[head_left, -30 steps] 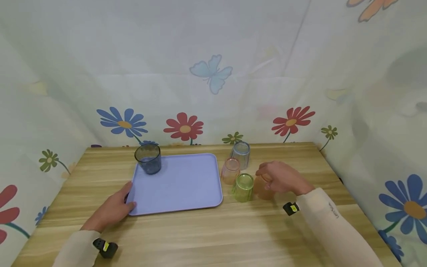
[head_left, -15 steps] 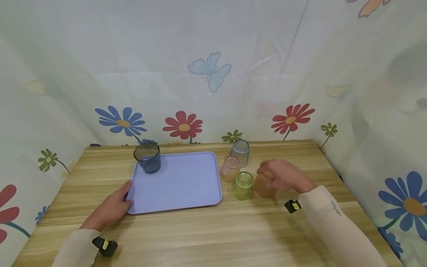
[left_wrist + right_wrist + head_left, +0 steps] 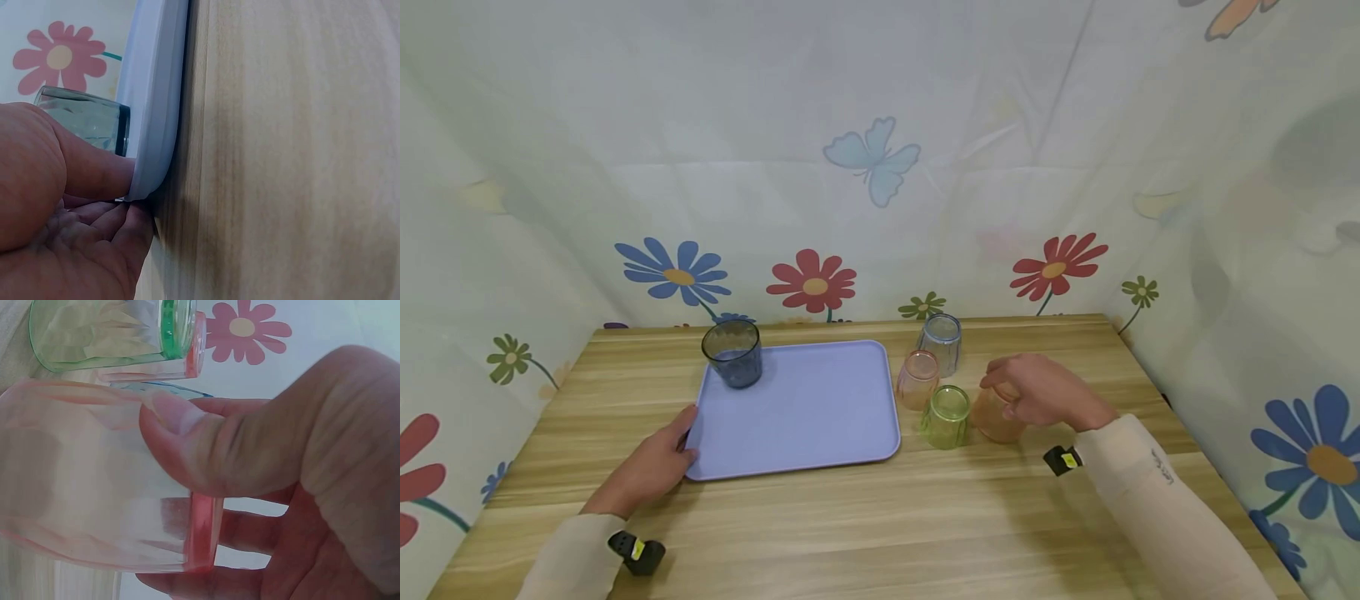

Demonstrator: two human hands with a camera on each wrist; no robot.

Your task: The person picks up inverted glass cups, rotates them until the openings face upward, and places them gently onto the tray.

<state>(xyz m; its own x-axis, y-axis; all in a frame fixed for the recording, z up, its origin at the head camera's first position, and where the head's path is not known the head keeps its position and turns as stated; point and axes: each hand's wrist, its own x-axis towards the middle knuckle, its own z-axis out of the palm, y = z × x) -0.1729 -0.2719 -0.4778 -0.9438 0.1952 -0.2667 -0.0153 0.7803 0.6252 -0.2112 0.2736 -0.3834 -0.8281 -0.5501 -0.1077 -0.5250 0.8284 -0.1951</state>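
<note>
My left hand (image 3: 651, 462) pinches the left edge of the lavender tray (image 3: 805, 417); in the left wrist view its thumb lies on the rim and its fingers reach underneath. A dark grey-blue tumbler (image 3: 735, 358) stands upright at the tray's back left corner. On the right, my right hand (image 3: 1045, 392) grips an upside-down orange tumbler (image 3: 996, 421) from above, and the right wrist view shows the thumb (image 3: 181, 428) against its side near the thick base. Close to its left is an upside-down green tumbler (image 3: 946, 421).
Behind the green tumbler are an upside-down pink tumbler (image 3: 917, 383) and an upside-down pale blue one (image 3: 940, 346), both beyond the tray's right edge. The wooden table (image 3: 880, 542) ends at a flower-printed sheet (image 3: 752, 200) at the back.
My right hand and the orange tumbler have shifted slightly right, a little away from the green tumbler. My left thumb has drawn back slightly on the tray's edge.
</note>
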